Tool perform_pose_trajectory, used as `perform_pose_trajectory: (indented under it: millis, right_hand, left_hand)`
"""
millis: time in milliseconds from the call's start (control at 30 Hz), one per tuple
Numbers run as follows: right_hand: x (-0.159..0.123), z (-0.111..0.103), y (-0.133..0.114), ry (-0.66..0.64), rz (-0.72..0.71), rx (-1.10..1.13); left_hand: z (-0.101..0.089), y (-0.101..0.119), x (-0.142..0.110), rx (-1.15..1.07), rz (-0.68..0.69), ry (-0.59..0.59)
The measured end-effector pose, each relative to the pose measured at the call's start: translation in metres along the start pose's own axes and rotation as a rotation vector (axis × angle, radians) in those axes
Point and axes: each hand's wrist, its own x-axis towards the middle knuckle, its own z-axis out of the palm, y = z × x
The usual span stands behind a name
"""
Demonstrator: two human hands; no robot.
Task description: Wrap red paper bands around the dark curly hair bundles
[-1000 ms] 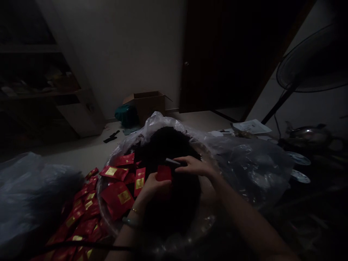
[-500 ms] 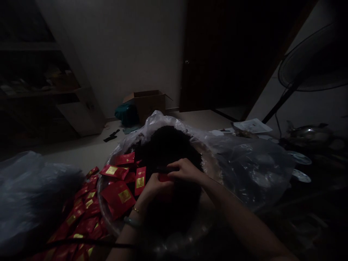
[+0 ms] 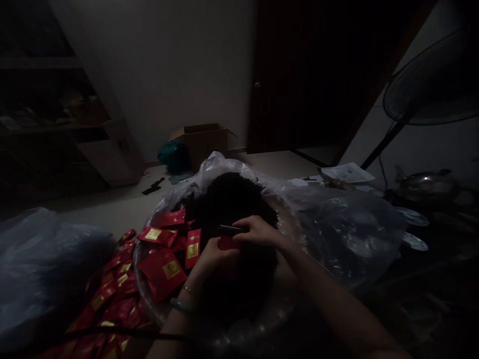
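My left hand (image 3: pixel 215 254) is closed on a small red packet (image 3: pixel 229 243), held upright over a heap of loose black leaf-like stuff (image 3: pixel 234 199). Just above the packet's top, my right hand (image 3: pixel 256 232) pinches a thin dark scoop-like tool (image 3: pixel 230 228); its exact kind is too dark to make out. The heap lies in a wide round basin lined with clear plastic (image 3: pixel 215 164). Beside it, on the basin's left side, are several red packets with gold labels (image 3: pixel 164 271).
More red packets (image 3: pixel 119 284) are piled left of the basin, by a clear plastic bag (image 3: pixel 48 264). An open cardboard box (image 3: pixel 207 144) and a teal bag (image 3: pixel 174 157) stand at the wall. Plastic sheeting (image 3: pixel 348 224) spreads right, below a standing fan (image 3: pixel 422 85).
My right hand has lifted slightly, and the tool has tipped so that a pale edge shows above the packet. My left hand stays in place with the packet.
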Motion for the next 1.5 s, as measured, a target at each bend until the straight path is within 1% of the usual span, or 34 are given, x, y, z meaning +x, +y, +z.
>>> perform_pose_trajectory:
  millis: [100, 300, 400, 467, 533, 600, 700, 867, 1033, 1167, 1333, 1500]
  right_hand:
    - [0.0, -0.002, 0.001, 0.011, 0.018, -0.011]
    - [0.001, 0.0, 0.001, 0.012, 0.017, -0.068]
    - [0.001, 0.0, 0.001, 0.014, 0.003, -0.091]
    - [0.001, 0.001, 0.002, 0.01, 0.004, -0.104]
    - [0.001, 0.002, 0.002, 0.008, 0.001, -0.112]
    - [0.001, 0.003, 0.003, 0.003, -0.01, -0.115]
    - [0.002, 0.006, 0.005, -0.001, -0.013, -0.112]
    - [0.004, 0.008, 0.008, -0.044, 0.019, -0.067]
    - [0.004, 0.009, 0.006, -0.096, 0.077, 0.038]
    - [0.004, 0.011, 0.006, -0.089, 0.053, 0.001]
    - [0.005, 0.015, 0.006, -0.079, 0.09, 0.005]
    - [0.006, 0.017, 0.006, -0.047, 0.082, -0.015]
  left_hand:
    - [-0.002, -0.001, -0.001, 0.001, -0.014, -0.02]
    - [-0.002, -0.005, -0.001, 0.028, -0.003, -0.017]
    - [-0.004, -0.001, 0.001, 0.051, 0.037, -0.026]
    - [-0.007, 0.003, 0.003, 0.054, 0.111, 0.024]
    - [-0.012, 0.007, 0.006, 0.048, 0.169, 0.12]
    - [-0.017, 0.008, 0.007, 0.041, 0.165, 0.192]
    - [-0.02, 0.007, 0.008, 0.073, 0.166, 0.213]
    - [-0.018, 0.005, 0.008, 0.237, 0.264, 0.277]
    - [-0.016, 0.005, 0.007, 0.314, 0.277, 0.286]
    - [-0.016, 0.006, 0.006, 0.332, 0.273, 0.284]
    - [-0.017, 0.003, 0.007, 0.33, 0.278, 0.283]
    - [-0.018, 0.001, 0.008, 0.301, 0.275, 0.284]
